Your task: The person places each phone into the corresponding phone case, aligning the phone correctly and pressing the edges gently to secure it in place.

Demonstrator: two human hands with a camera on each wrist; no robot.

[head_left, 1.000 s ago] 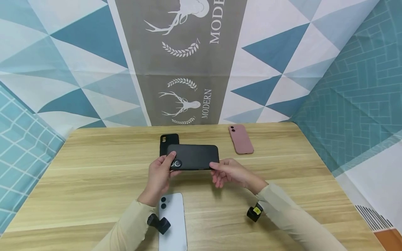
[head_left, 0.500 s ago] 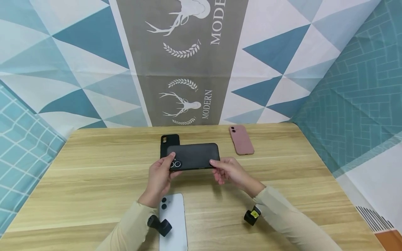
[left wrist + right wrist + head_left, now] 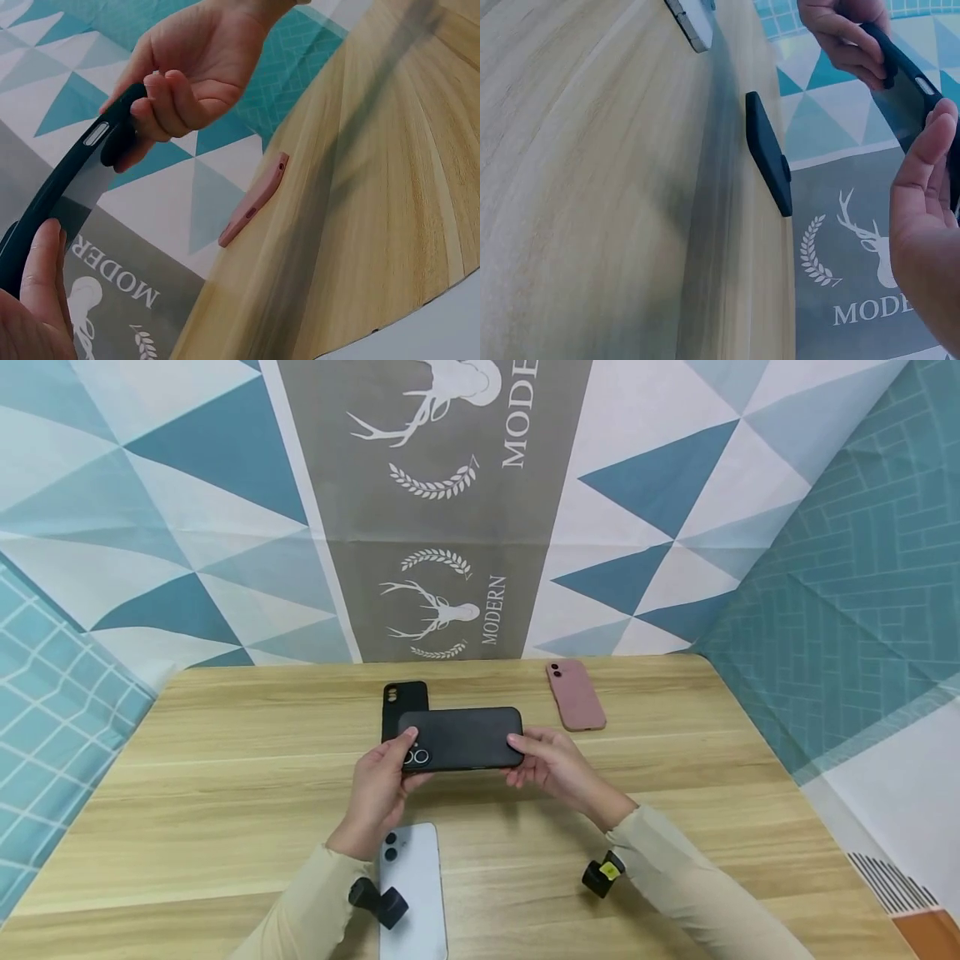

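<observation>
A black phone case (image 3: 468, 739) with two ringed camera openings lies level between both hands above the table. My left hand (image 3: 377, 785) pinches its left end, thumb on top beside the camera rings and fingers beneath. At the other end, my right hand (image 3: 551, 768) has its thumb on the near right corner and its curled fingers under the edge. A side slot in the case's rim (image 3: 96, 133) shows in the left wrist view. Behind the held case, a second black case (image 3: 405, 697) is partly covered by it in the head view.
A pink case (image 3: 576, 696) lies at the back right of the wooden table (image 3: 225, 793). Close to the front, a white phone (image 3: 418, 877) lies partly under the left wrist's camera. Patterned cloth (image 3: 442, 510) hangs behind the table's far edge.
The right fingers, hanging lower a second ago, are now tucked up under the case's right end. The case tilted up slightly at its right, then came level and a little lower.
</observation>
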